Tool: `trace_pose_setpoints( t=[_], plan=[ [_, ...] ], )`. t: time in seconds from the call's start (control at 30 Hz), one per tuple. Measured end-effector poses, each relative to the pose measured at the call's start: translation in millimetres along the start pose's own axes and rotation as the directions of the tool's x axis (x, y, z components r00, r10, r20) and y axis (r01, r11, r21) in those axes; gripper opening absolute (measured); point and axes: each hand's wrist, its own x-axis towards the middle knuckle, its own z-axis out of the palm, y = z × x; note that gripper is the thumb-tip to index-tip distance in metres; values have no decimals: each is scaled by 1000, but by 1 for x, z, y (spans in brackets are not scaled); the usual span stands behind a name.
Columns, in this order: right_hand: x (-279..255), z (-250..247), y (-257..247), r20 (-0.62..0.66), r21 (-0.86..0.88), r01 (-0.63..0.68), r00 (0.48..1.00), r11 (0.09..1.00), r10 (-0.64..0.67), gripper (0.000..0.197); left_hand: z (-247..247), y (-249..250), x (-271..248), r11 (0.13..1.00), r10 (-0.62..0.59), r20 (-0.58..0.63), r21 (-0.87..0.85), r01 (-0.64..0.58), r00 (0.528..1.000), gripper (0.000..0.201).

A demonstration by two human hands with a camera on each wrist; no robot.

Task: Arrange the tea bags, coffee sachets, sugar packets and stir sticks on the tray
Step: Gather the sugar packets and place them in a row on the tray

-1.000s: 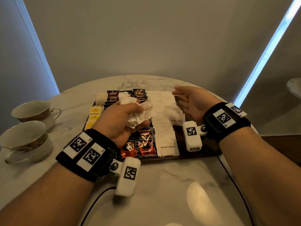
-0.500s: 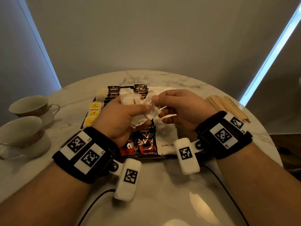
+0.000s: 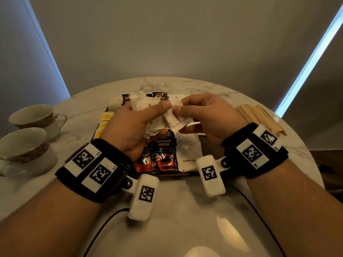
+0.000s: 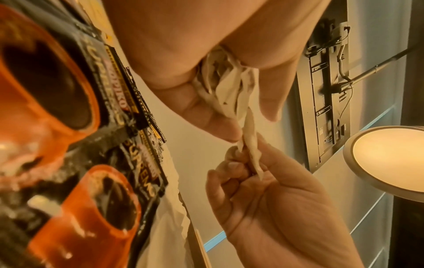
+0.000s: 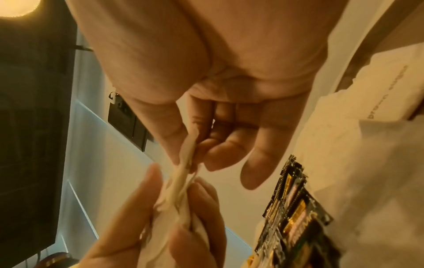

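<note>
Between both hands (image 3: 167, 117), sugar packets (image 3: 174, 118) pinched

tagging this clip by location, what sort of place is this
Probably a hotel room or lounge refreshment corner: a round marble table, two teacups and a tray of coffee sachets suggest it.

A: Head view: dim room; cool daylight enters as two narrow strips at left and right; a round glare patch lies on the table (image 3: 185, 210); straight edges bow toward the frame borders.

B: Wrist views: warm cast from a round ceiling lamp (image 4: 390, 159); nearest coffee sachets (image 4: 57, 108) blurred, far edges stretched.
</note>
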Motion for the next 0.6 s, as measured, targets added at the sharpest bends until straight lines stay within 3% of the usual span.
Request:
trace_pose_setpoints(
  t=[0.17,0.43,0.53,0.6],
  plan=[
    [1,4,3,-54,-3,-2,999,1000,2,23,-1,-3,-1,998,1,72,57,-6,997,37],
    [2,8,6,-121,-109,32,992,994,-45,24,-1,0,-2,1000,-23,73,-12,24,997,52],
    [2,5,6,-70,-70,44,996,997,-49,19,0,0,-3,998,-38,69,-38,41,997,54],
    [2,3,6,-18,-43,31,999,999,-32,13,-1,0,-2,999,-25,56,-27,27,998,42]
  ],
)
